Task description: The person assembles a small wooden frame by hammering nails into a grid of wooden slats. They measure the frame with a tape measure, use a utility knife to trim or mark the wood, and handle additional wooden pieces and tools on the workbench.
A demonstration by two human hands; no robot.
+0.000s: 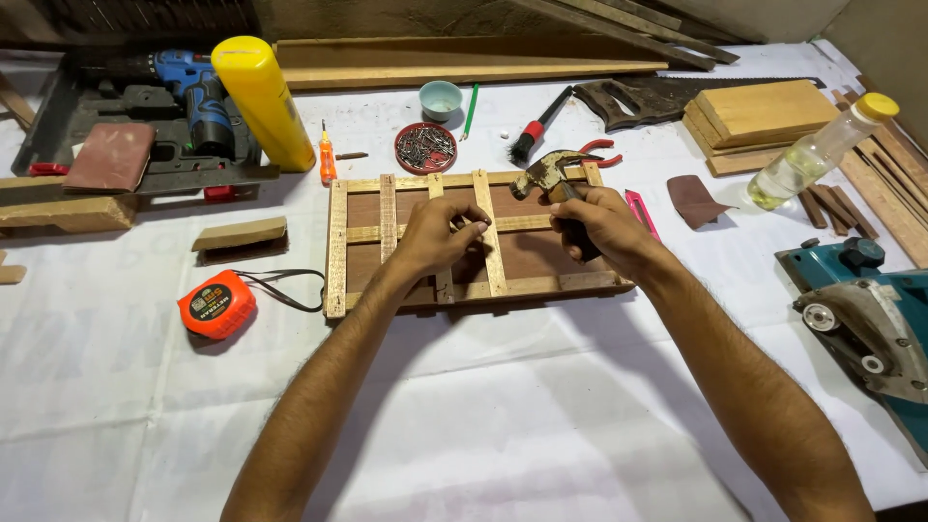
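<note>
A brown wooden board point(527, 253) with a lattice of pale thin strips lies flat on the white-covered table. My left hand point(437, 235) rests on the lattice near its middle, fingertips pinched together at a vertical strip as if on a small nail; the nail itself is too small to see. My right hand point(599, 224) grips the dark handle of a claw hammer point(547, 171), whose worn metal head hangs just above the board's far edge.
A red dish of nails point(425, 148), orange screwdriver point(328, 159), yellow bottle point(261, 101) and blue drill point(198, 97) stand behind the board. An orange tape measure point(217, 304) lies left. A hand saw point(667, 97), wood blocks point(764, 116), oil bottle point(822, 150) and teal power planer point(870, 319) sit right.
</note>
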